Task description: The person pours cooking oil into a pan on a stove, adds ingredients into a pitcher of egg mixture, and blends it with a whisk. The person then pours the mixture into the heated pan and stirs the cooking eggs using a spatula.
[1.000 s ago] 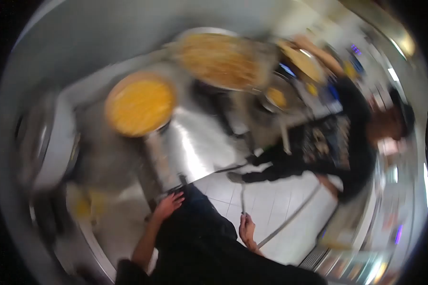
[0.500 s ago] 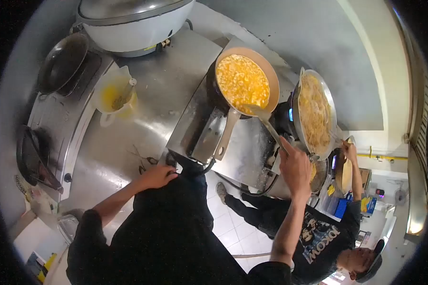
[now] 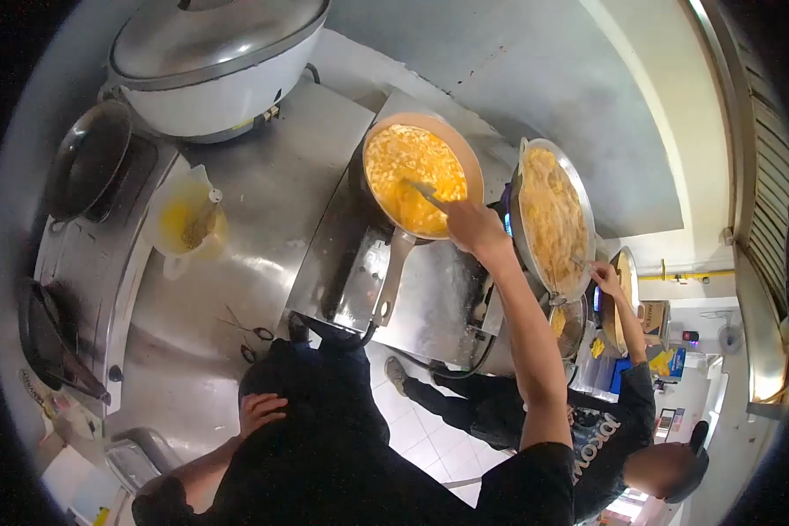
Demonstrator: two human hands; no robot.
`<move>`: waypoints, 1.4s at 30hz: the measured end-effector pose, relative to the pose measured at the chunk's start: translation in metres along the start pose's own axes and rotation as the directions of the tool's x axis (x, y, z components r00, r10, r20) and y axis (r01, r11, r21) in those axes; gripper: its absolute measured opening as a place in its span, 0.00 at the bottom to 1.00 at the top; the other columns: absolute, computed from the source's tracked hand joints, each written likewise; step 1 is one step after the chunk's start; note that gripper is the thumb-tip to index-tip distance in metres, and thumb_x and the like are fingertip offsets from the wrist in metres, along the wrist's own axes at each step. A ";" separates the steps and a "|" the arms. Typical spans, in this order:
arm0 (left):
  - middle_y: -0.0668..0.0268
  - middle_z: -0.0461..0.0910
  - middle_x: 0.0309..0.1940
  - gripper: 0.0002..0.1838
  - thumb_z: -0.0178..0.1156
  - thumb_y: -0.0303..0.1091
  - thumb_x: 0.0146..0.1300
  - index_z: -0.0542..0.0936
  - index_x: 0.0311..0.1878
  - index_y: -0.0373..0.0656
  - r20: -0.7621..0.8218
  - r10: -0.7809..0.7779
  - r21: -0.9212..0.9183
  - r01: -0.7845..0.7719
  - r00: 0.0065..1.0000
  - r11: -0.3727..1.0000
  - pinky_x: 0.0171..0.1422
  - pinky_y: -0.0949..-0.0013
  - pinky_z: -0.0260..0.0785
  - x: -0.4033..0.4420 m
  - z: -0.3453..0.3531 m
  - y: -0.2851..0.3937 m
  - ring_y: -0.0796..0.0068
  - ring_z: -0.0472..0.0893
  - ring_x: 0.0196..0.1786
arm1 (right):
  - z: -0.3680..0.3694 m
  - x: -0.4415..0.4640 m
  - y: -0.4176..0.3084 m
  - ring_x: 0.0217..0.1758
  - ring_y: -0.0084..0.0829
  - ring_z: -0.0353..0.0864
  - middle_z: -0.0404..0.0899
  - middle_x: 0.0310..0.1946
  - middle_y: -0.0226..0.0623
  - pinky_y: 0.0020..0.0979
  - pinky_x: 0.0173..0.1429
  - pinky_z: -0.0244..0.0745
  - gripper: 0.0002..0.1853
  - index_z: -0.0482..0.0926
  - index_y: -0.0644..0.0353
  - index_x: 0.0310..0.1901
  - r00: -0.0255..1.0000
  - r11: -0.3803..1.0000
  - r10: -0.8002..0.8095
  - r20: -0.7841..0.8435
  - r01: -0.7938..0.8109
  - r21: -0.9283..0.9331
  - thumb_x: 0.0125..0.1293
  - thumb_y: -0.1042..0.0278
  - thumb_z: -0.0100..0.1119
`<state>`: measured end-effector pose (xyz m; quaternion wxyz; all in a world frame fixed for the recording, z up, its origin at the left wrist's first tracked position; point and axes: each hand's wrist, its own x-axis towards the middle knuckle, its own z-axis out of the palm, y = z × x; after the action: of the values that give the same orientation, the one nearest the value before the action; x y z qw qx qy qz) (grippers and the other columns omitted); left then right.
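Note:
My right hand (image 3: pixel 477 226) is closed around the handle of a spatula (image 3: pixel 426 191), its blade dipping into the yellow egg mixture (image 3: pixel 414 162) with pale bits. That mixture fills a tan-lined frying pan (image 3: pixel 465 153) on a stove, and the pan's light handle (image 3: pixel 394 279) points toward me. My left hand (image 3: pixel 261 412) lies against my dark clothing at the hip, fingers stretched out and holding nothing. Scissors (image 3: pixel 256 337) rest on the steel counter near it. Farther left stands a jug (image 3: pixel 174 223) with yellow liquid and a whisk inside.
To the right, a co-worker's hand (image 3: pixel 607 279) holds a utensil in a wide pan (image 3: pixel 585 188) of bubbling food. A large lidded cooker (image 3: pixel 210 101) stands at the back left. A dark frying pan (image 3: pixel 88 162) sits at the far left. Scissors lie close to the counter's front edge.
My right hand has moved forward and left over the pan, carrying the spatula deeper into the egg mixture. My left hand has left the counter edge and come back to my hip.

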<state>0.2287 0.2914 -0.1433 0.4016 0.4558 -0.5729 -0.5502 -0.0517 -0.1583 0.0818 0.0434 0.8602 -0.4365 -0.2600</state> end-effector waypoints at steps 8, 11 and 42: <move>0.64 0.76 0.57 0.17 0.50 0.45 0.67 0.77 0.48 0.43 -0.159 -0.138 -0.299 0.085 0.978 0.951 0.59 0.59 0.60 0.000 0.015 -0.018 0.65 0.71 0.62 | 0.032 0.077 0.014 0.43 0.44 0.85 0.84 0.39 0.48 0.42 0.45 0.80 0.13 0.82 0.61 0.43 0.983 0.989 0.133 -0.130 -0.124 0.074 0.62 0.68 0.50; 0.61 0.76 0.56 0.15 0.49 0.41 0.68 0.76 0.49 0.41 -0.148 0.287 0.187 -0.258 0.946 0.948 0.61 0.61 0.63 0.011 0.008 0.000 0.66 0.72 0.62 | -0.001 0.062 0.018 0.45 0.42 0.85 0.84 0.39 0.47 0.40 0.46 0.80 0.13 0.83 0.59 0.41 0.954 0.962 0.265 -0.138 -0.253 0.103 0.63 0.66 0.50; 0.65 0.78 0.56 0.14 0.51 0.38 0.64 0.77 0.50 0.46 -0.302 0.250 0.144 -0.215 0.920 0.966 0.58 0.61 0.64 0.004 0.029 -0.031 0.68 0.75 0.58 | 0.043 0.076 0.023 0.44 0.47 0.84 0.83 0.39 0.48 0.43 0.46 0.79 0.13 0.82 0.62 0.40 0.974 0.998 0.046 -0.223 -0.034 0.060 0.61 0.68 0.49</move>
<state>0.2026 0.2958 -0.1763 0.5260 0.4881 -0.5797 -0.3861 -0.0525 -0.2248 0.0211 0.0738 0.8760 -0.4532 -0.1480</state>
